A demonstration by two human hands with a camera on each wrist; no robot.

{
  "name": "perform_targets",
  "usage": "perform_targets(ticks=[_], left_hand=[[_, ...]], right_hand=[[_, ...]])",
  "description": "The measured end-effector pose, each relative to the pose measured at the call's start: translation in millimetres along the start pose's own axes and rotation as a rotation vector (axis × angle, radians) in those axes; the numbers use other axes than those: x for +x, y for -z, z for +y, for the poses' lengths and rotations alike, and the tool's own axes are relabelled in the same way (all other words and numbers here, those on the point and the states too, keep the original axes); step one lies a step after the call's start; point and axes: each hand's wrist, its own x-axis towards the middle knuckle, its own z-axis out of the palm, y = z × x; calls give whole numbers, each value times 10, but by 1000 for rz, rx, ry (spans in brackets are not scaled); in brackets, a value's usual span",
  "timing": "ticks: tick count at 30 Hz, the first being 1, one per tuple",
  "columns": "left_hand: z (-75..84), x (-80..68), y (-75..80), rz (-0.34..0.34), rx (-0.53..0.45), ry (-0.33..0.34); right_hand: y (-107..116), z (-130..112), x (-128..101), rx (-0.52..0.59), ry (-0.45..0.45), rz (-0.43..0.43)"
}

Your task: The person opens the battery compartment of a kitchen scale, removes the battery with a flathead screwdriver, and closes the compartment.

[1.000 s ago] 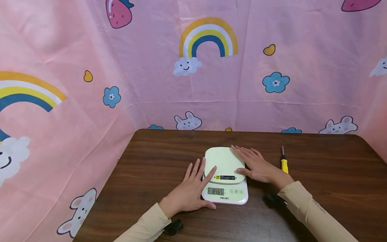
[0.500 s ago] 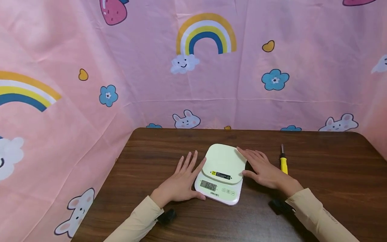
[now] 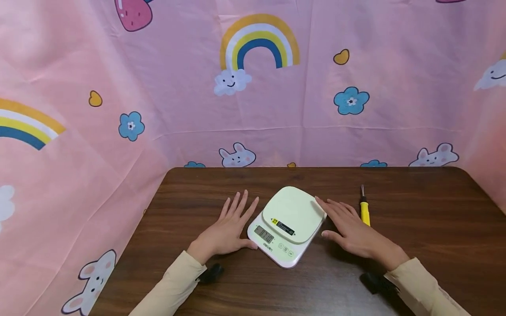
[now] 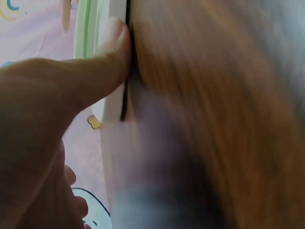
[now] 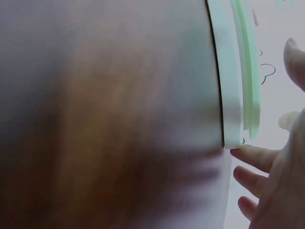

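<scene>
A pale green and white kitchen scale sits skewed on the brown table, its lit display facing the front left. Fingers spread, my left hand lies at the scale's left side. Its thumb presses against the white edge in the left wrist view. On the other side, my right hand reaches the far right corner with its index fingertip. The right thumb stands off from the scale's side, and the other right fingers are extended beyond the corner.
A screwdriver with a yellow handle lies behind the right hand, its tip pointing to the back. Dark wrist cameras hang under both sleeves. A pink patterned cloth rises behind the table's far edge.
The scale has turned clockwise, its front swinging left. My left hand has moved left and the right thumb has come off the scale. The displayed number has risen.
</scene>
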Motion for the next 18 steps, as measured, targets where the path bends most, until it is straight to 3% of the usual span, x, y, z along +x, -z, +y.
perform_targets(ticks=[5, 7, 10, 18], left_hand=[[187, -12, -77, -42, -29, -109], [235, 15, -102, -48, 4, -148], [251, 51, -104, -35, 48, -150], [165, 139, -74, -17, 56, -196]], right_hand=[[-36, 24, 208, 16, -52, -16], [-58, 25, 279, 4, -57, -30], [-88, 16, 322, 2, -48, -41], [-81, 2, 80, 46, -30, -18]])
